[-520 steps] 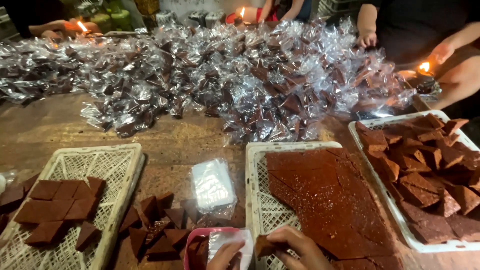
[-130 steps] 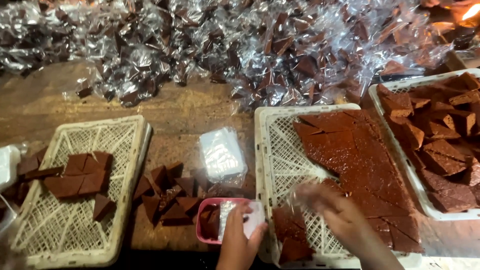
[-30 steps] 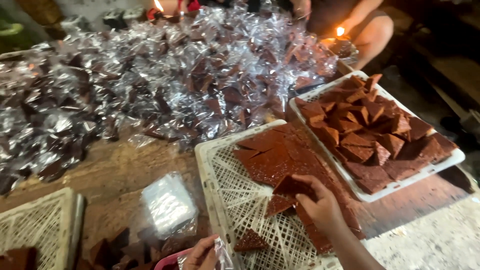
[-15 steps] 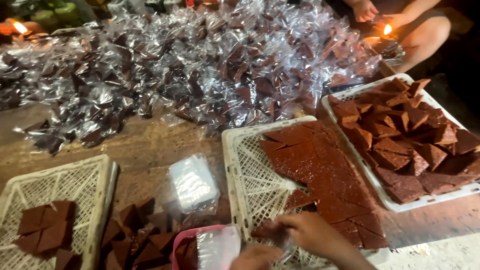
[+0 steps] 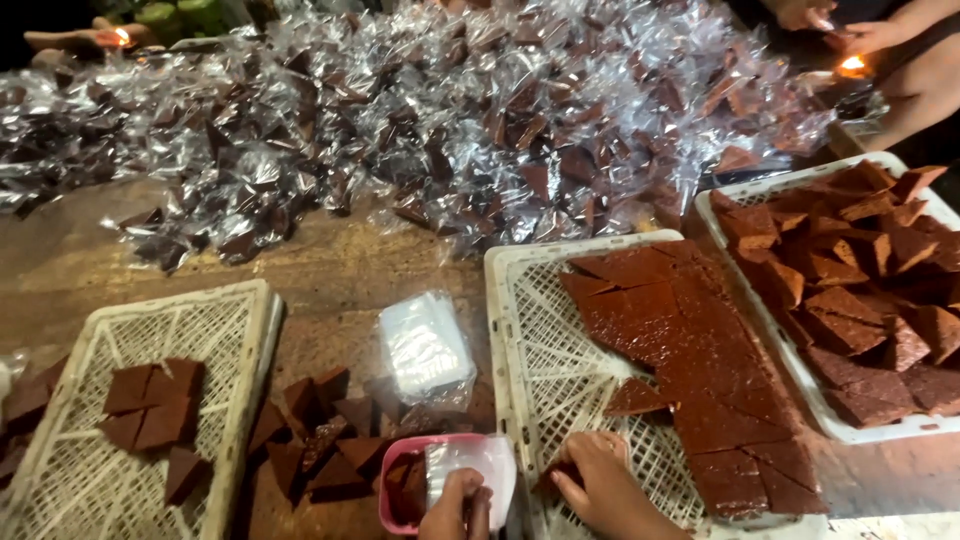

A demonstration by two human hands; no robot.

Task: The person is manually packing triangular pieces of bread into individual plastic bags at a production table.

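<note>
Pinching a clear wrapper (image 5: 470, 472), left hand (image 5: 455, 508) closed

Middle tray (image 5: 520, 330): off-white plastic, open lattice pattern.
Slab in it (image 5: 690, 350): glossy reddish brown, scored into squares and triangles.
Right tray (image 5: 705, 205): white, filled with darker brown triangular pieces (image 5: 860, 290).
Left tray (image 5: 245, 340): cream lattice, dark brown squares (image 5: 150, 405) laid on it.
Small tub (image 5: 385, 500): pink rim.
Bag stack (image 5: 425, 345): clear, whitish sheen.
Wrapped heap (image 5: 480, 120): silvery clear film over brown pieces.
Worktop (image 5: 330, 270): mottled brown.
Flames (image 5: 853, 63): orange.
</note>
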